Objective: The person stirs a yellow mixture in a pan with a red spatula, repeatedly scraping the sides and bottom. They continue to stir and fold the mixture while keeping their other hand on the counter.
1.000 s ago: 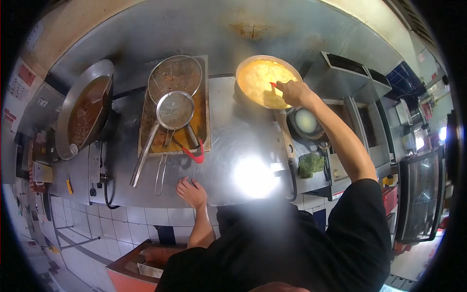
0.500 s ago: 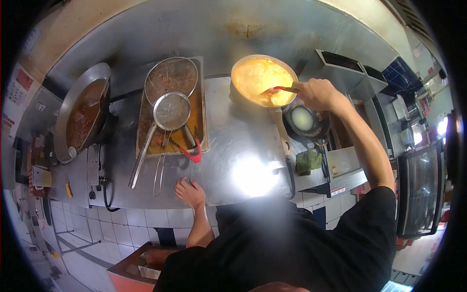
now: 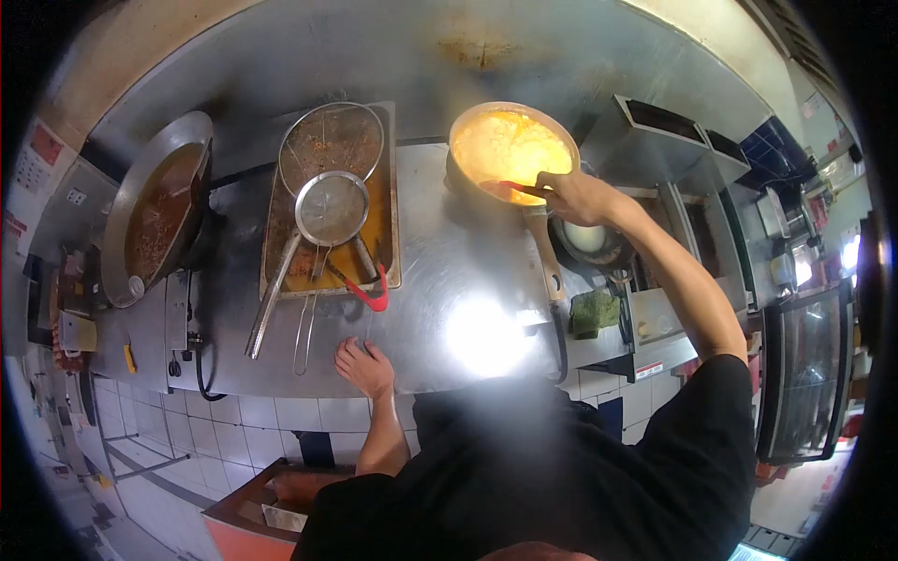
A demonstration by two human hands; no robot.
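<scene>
My right hand grips a red spatula whose blade lies in the yellow egg mixture inside a frying pan at the back of the steel counter. The pan's long handle points toward me. My left hand rests flat on the counter's front edge with its fingers spread, holding nothing.
A metal tray holds two wire skimmers and red-handled tongs. A big wok of brown sauce stands at the left. A small dark pot and a green cloth sit to the right.
My right hand has swept the spatula across the pan, first pulling out to the right rim, then coming back toward the near rim. The left hand has stayed put.
</scene>
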